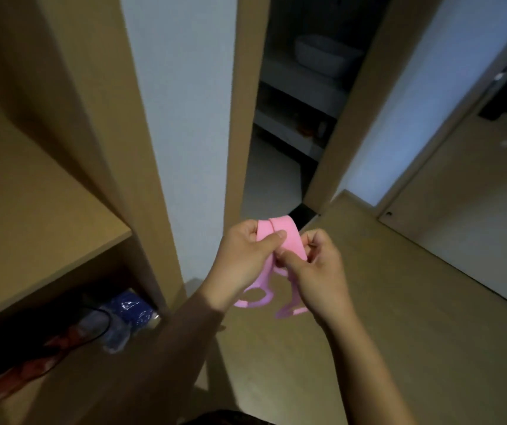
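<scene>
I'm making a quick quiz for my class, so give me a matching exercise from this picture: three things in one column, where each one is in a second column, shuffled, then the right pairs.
Things:
1. pink mask
2. blue packet
3. white basin

Places:
A. on the bottom shelf at the left
B. inside the dark room straight ahead
C. pinched by the left hand and the right hand

Pairs: 1-C, 2-A, 3-B.
</scene>
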`<state>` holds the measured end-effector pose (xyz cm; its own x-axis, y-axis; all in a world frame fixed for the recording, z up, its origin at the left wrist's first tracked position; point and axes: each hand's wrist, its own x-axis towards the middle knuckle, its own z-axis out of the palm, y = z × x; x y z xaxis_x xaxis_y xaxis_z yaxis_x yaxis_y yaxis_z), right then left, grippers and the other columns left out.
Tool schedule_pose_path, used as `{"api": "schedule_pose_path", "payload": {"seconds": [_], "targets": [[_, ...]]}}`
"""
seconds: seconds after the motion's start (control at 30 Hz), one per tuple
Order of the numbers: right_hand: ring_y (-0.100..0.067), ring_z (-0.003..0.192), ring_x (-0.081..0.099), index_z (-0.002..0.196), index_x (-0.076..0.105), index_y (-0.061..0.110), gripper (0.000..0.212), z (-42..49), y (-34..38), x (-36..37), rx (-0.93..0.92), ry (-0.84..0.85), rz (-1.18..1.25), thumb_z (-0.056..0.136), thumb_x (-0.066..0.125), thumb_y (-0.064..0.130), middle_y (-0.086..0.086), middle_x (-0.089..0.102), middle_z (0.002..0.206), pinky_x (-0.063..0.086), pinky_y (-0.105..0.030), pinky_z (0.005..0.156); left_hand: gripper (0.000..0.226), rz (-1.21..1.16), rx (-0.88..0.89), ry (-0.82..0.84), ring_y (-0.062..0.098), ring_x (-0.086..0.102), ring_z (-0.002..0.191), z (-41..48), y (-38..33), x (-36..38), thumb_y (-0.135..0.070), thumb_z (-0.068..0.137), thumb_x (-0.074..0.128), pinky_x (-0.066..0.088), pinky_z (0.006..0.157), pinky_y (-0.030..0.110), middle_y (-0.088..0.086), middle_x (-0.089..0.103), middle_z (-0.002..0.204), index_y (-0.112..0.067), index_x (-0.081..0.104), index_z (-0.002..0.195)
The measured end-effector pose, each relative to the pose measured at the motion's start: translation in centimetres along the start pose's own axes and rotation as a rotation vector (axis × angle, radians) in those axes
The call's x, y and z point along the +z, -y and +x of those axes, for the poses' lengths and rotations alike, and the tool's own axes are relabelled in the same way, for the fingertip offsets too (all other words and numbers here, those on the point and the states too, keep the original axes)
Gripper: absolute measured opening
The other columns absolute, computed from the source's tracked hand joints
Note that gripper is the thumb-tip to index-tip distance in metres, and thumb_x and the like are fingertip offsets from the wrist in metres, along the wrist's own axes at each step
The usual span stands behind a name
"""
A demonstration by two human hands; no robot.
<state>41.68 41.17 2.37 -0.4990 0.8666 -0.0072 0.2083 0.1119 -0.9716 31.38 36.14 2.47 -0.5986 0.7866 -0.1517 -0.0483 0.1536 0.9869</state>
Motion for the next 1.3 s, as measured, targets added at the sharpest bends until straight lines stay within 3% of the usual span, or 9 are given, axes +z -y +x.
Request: {"api": "schedule_pose_path", "payload": {"seconds": [0.07,0.17,0.3,0.43,0.7,0.83,0.93,1.07,1.3], "targets": [[-0.017,0.058,0.055,0.073,0.043,0.019,0.024,0.2,-1.0,-2.3,0.023,-0.098,-0.039,0.082,0.061,0.006,-0.016,0.062,0.075,0.050,-0.032,0.050,0.007,0.103,0.032,0.031,0.016,0.065,0.075,0.9,0.4,2.5,-0.020,0.080,0.068,0.053,0.070,0.031,-0.003,0.068,0.079,-0.021,0.061,0.081],[-0.020,0.071,0.058,0.094,0.043,0.030,0.023,0.1,-1.8,-5.7,0.113,-0.212,-0.060,0.085,0.054,0.012,-0.011,0.057,0.091,0.054,-0.046,0.042,0.015,0.278,0.125,0.167,0.010,0.058,0.069,2.0,0.6,5.5,-0.025,0.078,0.071,0.048,0.064,0.029,-0.009,0.061,0.072,-0.025,0.057,0.075],[0.003,0.071,0.059,0.139,0.024,0.036,0.060,0.6,-3.9,-8.9,0.070,-0.197,-0.112,0.090,0.052,0.014,0.001,0.059,0.086,0.047,-0.009,0.052,0.022,0.384,0.215,0.468,0.019,0.061,0.077,3.8,-0.4,9.0,-0.032,0.074,0.072,0.051,0.069,0.037,0.003,0.063,0.077,-0.015,0.061,0.082],[0.002,0.085,0.060,0.113,0.060,0.023,0.030,2.3,-5.9,-11.2,0.075,-0.232,-0.162,0.088,0.054,0.008,0.008,0.067,0.098,0.045,-0.014,0.070,0.017,0.413,0.235,0.671,0.026,0.064,0.081,6.5,-1.5,12.9,-0.026,0.079,0.068,0.055,0.071,0.043,0.012,0.065,0.085,-0.012,0.062,0.087],[-0.004,0.058,0.057,0.066,0.061,0.033,0.027,9.0,-5.9,-19.1,0.130,-0.644,-0.266,0.087,0.057,0.016,0.008,0.061,0.058,0.044,-0.024,0.055,0.028,0.479,0.412,0.821,0.010,0.058,0.095,14.7,-2.6,22.2,-0.013,0.080,0.061,0.050,0.084,0.030,-0.006,0.062,0.100,-0.030,0.061,0.101],[-0.003,0.037,0.054,0.071,0.062,0.012,0.020,13.8,-5.1,-23.3,0.259,-0.724,-0.142,0.088,0.053,0.017,0.005,0.054,0.041,0.052,-0.028,0.037,0.038,0.466,0.534,0.824,0.008,0.054,0.100,19.9,-4.2,27.3,-0.019,0.084,0.062,0.048,0.087,0.026,-0.009,0.053,0.112,-0.032,0.056,0.120],[-0.020,0.053,0.068,0.073,0.063,0.014,0.020,17.3,-5.7,-26.1,0.287,-0.787,-0.117,0.088,0.052,0.021,-0.006,0.065,0.059,0.054,-0.042,0.042,0.033,0.453,0.585,0.806,0.010,0.053,0.101,23.3,-5.0,31.0,-0.021,0.087,0.060,0.051,0.075,0.029,-0.019,0.044,0.113,-0.028,0.060,0.119],[-0.014,0.057,0.066,0.069,0.063,0.010,0.025,20.7,-7.1,-29.3,0.273,-0.845,-0.285,0.088,0.055,0.024,-0.007,0.066,0.054,0.051,-0.029,0.060,0.024,0.441,0.576,0.875,0.019,0.054,0.098,27.1,-4.7,35.3,-0.023,0.089,0.056,0.056,0.077,0.040,-0.012,0.048,0.103,-0.022,0.067,0.111],[-0.010,0.049,0.044,0.056,0.049,0.020,0.035,24.6,-10.7,-35.2,0.293,-0.850,-0.209,0.090,0.055,0.020,-0.001,0.050,0.053,0.035,-0.016,0.045,0.020,0.376,0.380,1.110,0.010,0.051,0.077,30.8,-3.6,43.1,-0.024,0.091,0.052,0.038,0.073,0.025,0.002,0.054,0.079,-0.017,0.066,0.079]]}}
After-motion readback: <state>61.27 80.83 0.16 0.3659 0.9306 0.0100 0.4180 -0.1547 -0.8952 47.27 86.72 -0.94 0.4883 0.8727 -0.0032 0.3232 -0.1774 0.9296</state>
